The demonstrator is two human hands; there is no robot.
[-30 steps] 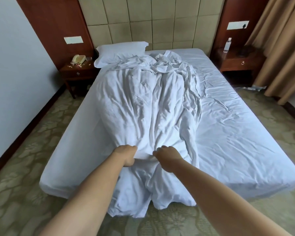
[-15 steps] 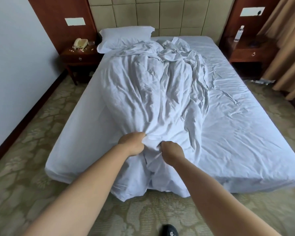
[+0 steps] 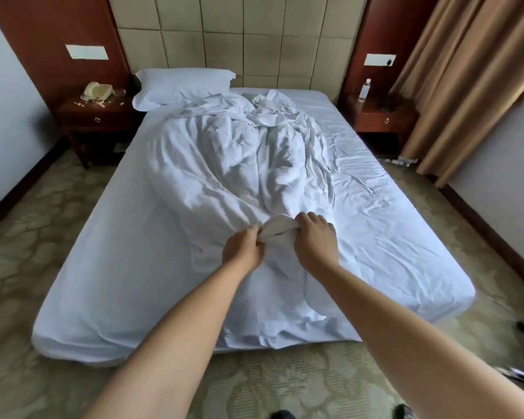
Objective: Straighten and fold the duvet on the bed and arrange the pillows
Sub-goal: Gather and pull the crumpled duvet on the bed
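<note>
**Both hands bunch duvet edge near foot of bed**

Since the earlier frame both hands have shifted further up onto the mattress, and the duvet end that hung well over the foot edge now lies mostly up on the bed. Left hand (image 3: 245, 248) has fingers curled tight round a rolled white fold of the duvet (image 3: 224, 164); right hand (image 3: 315, 241) is clamped on the same fold from the other side, fingers hooked over the top. The hands sit just beside each other, the fold between them.

Duvet runs lengthwise down the middle of the bed (image 3: 390, 237), crumpled and twisted, the far end bunched up near the headboard (image 3: 239, 34). One white pillow (image 3: 183, 86) lies flat at the head, left side, touching the duvet's top edge.

Left nightstand (image 3: 100, 114) carries a beige telephone (image 3: 98, 91) and small scattered bits. Right nightstand (image 3: 381, 114) carries a clear water bottle (image 3: 364, 90), upright. Tan curtains (image 3: 466, 80) hang at right. Patterned carpet (image 3: 43, 222) around the bed.
</note>
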